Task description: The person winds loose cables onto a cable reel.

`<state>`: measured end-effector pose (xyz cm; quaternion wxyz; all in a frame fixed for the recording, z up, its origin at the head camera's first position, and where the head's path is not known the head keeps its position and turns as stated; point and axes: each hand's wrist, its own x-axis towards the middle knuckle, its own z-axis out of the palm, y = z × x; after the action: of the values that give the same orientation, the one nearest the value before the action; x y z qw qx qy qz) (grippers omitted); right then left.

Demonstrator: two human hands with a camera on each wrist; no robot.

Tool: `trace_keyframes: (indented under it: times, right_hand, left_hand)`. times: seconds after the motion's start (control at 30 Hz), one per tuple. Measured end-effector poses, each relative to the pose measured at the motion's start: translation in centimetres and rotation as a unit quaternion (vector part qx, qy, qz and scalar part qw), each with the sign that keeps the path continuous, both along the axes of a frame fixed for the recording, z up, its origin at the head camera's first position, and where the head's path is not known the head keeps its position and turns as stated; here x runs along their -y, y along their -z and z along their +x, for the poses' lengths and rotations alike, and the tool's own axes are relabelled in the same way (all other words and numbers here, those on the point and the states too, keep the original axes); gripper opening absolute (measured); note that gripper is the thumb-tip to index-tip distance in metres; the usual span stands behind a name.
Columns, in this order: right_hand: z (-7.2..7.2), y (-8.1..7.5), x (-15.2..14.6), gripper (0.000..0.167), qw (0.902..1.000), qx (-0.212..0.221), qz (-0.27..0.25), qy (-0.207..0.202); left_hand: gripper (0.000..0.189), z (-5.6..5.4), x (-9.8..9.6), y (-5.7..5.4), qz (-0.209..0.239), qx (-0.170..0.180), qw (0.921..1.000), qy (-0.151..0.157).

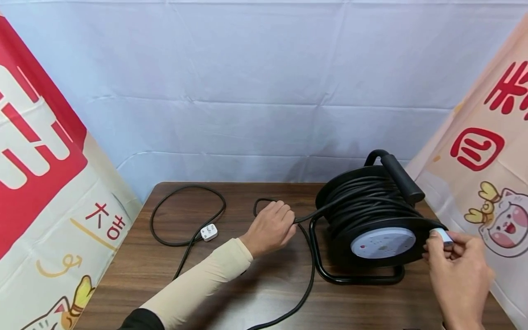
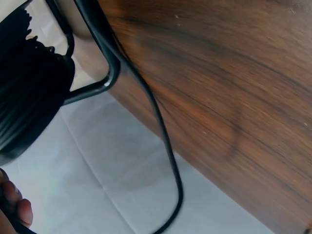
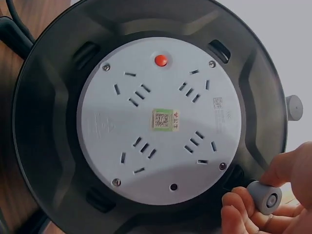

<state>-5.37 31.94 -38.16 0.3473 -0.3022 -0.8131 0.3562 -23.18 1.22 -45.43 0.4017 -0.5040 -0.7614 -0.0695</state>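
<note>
From my remote station, I view the cable reel (image 1: 371, 213) standing on the table (image 1: 247, 188), between both hands. My left hand (image 1: 270, 229) grips the black cable (image 1: 308, 217). My right hand (image 1: 459, 270) pinches the grey knob (image 3: 265, 196) at the reel's front disc. The white plug (image 1: 209, 232) lies left, near a cable loop.

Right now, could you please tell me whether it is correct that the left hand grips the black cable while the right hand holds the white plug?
Not quite: the right hand holds the grey knob on the cable reel, not the white plug, as the right wrist view shows. The left hand does grip the black cable.
</note>
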Motion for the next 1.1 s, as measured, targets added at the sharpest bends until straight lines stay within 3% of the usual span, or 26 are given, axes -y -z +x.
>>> trace_keyframes:
  times: [0.23,0.43,0.67,0.83,1.1]
  right_hand:
    - [0.2,0.6,-0.9,0.021,0.9994,0.031,-0.011,0.014]
    - [0.4,1.4,-1.6,0.014,0.9992,0.037,-0.013,0.005]
    - [0.4,2.3,-2.1,0.032,0.9976,0.069,0.005,0.006]
    - [0.3,3.0,-2.3,0.036,0.9962,0.085,0.001,0.015]
    - [0.3,4.2,-2.6,0.042,0.9949,0.1,0.009,0.014]
  left_hand:
    - [0.02,-0.5,0.3,0.2,0.012,-0.005,0.9999,0.002]
    - [0.016,-0.6,0.3,0.2,0.017,-0.005,0.9998,0.004]
    - [0.021,-0.5,0.5,0.2,0.022,0.003,0.9997,0.001]
    - [0.023,-0.3,0.3,0.1,0.021,0.011,0.9997,0.012]
    - [0.031,-0.3,0.3,0.5,0.021,0.01,0.9997,0.006]
